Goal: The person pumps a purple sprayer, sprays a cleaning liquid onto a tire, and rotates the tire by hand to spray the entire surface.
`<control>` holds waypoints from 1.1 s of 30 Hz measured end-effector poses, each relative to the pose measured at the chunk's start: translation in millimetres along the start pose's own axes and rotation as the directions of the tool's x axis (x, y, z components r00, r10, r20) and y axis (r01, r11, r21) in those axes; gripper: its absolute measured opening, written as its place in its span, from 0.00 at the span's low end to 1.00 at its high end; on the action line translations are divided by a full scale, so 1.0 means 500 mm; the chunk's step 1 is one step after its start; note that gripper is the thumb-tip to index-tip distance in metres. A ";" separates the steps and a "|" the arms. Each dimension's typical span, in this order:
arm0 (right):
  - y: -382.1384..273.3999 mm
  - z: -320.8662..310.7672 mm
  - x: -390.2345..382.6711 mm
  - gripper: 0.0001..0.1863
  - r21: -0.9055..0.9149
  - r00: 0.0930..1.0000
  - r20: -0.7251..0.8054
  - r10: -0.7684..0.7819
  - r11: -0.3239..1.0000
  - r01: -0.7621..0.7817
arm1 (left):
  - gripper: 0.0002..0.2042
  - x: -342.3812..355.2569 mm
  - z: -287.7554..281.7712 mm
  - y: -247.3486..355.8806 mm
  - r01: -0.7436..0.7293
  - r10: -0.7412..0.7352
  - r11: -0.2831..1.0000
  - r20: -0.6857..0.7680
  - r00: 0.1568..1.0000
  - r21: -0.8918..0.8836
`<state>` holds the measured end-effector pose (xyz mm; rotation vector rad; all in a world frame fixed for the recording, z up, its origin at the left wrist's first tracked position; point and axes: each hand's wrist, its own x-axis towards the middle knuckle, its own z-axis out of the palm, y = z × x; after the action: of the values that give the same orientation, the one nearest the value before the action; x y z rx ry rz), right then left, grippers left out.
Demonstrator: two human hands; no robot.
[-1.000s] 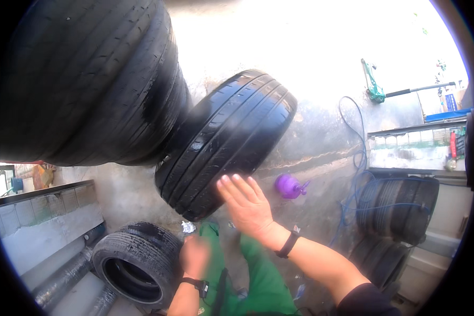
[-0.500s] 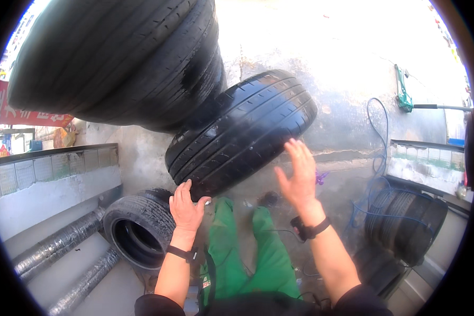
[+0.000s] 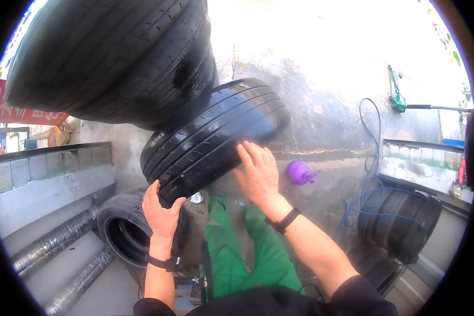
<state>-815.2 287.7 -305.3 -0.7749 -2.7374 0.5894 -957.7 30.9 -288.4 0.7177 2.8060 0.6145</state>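
A glossy black tire (image 3: 210, 134) leans at a tilt beside a tall stack of big tires (image 3: 110, 52). My left hand (image 3: 161, 210) holds the lower left end of the tire, thumb out to one side and fingers curled at its edge. My right hand (image 3: 258, 174) is open, fingertips at the tire's near right side. A purple plastic bottle with a spout (image 3: 299, 171) stands on the floor to the right of that hand. Another worn tire (image 3: 116, 231) is below my left hand, partly hidden by it.
Right of me are more tires (image 3: 397, 224), a blue hose (image 3: 376, 158), a low tiled wall (image 3: 421, 160) and a green tool with a long handle (image 3: 397, 92). At left are a tiled ledge (image 3: 47, 168), foil-wrapped pipes (image 3: 52, 245) and a red banner (image 3: 29, 113).
Over the last half second the leaning tire has shifted left and my hands have moved left with it. My left hand came up to its end from lower down a second ago.
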 end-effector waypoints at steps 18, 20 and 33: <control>-0.023 0.006 -0.159 0.26 0.378 0.987 0.143 -0.079 0.926 0.019 | 0.43 0.012 -0.065 0.008 -0.154 0.128 0.971 0.145 0.981 0.184; 0.011 -0.004 -0.183 0.24 0.365 0.984 0.166 -0.071 0.931 0.005 | 0.44 0.005 -0.069 -0.022 -0.161 0.135 0.969 0.143 0.981 0.188; 0.192 0.000 -0.372 0.21 0.196 0.793 0.373 0.481 0.795 -0.574 | 0.43 0.008 -0.136 -0.134 -0.115 0.043 0.940 0.220 0.975 0.323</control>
<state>-617.1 261.6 -368.7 -1.5026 -2.5573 1.3115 -1007.7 -43.8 -256.7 0.9005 2.7178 0.0608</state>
